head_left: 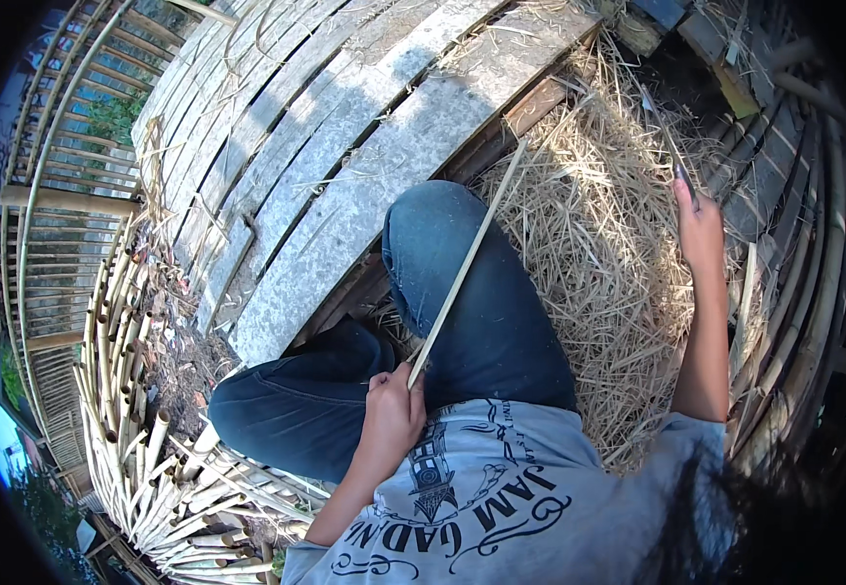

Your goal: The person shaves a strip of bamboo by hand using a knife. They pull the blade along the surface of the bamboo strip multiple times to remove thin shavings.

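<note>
My left hand (393, 414) is closed in front of my belly around the lower end of a long, thin bamboo strip (472, 255). The strip slants up and to the right across my raised knee, its far end over the straw-like shavings. Out to the right, my right hand (702, 232) grips a knife (674, 154) by its dark handle. Its narrow blade points away from me, above the shavings and apart from the strip.
Pale bamboo shavings (598, 244) heap up right of my legs. Weathered wooden planks (345, 166) form a platform ahead. Cut bamboo poles (111, 361) are stacked at left beside a bamboo fence (38, 234). Long bamboo lengths (823, 263) curve along the right side.
</note>
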Action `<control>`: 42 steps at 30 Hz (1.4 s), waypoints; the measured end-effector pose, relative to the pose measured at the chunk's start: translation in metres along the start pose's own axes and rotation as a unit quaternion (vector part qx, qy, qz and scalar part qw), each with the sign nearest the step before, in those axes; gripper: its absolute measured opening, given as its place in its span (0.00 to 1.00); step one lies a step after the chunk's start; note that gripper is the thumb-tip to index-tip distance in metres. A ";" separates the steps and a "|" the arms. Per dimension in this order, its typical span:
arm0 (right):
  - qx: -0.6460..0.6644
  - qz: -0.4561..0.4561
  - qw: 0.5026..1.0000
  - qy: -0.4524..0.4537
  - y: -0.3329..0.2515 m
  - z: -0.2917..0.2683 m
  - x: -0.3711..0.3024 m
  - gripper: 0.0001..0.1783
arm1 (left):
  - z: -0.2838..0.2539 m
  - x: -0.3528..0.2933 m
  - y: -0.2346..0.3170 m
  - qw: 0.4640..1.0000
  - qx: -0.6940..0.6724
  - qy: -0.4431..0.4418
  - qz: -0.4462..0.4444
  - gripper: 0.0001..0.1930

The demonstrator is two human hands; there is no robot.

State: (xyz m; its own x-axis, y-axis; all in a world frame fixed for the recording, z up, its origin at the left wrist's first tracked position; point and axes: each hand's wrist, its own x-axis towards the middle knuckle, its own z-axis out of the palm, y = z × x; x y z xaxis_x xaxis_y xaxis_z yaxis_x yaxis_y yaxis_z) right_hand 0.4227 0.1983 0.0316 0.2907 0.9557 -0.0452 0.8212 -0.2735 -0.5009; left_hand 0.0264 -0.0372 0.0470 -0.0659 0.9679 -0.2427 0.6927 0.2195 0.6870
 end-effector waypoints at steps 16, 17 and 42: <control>0.075 -0.017 0.996 -0.050 -0.086 0.023 -0.049 0.35 | -0.002 -0.004 -0.004 1.000 0.019 -0.008 0.006 0.06; 0.074 -0.002 0.997 0.007 -0.062 0.018 -0.039 0.34 | -0.001 -0.001 -0.007 0.999 0.024 -0.009 0.023 0.06; -0.022 -0.392 0.893 -0.219 -0.131 0.048 -0.131 0.34 | -0.004 0.055 0.017 0.987 -0.124 -0.019 0.098 0.11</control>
State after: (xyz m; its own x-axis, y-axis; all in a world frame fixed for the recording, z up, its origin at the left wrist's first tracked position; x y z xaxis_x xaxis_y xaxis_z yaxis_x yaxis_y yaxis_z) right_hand 0.2536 0.1139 0.0610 -0.5945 0.8034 -0.0337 0.7088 0.5038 -0.4938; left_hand 0.0318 0.0199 0.0482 0.0816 0.9905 -0.1106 0.4921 0.0565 0.8687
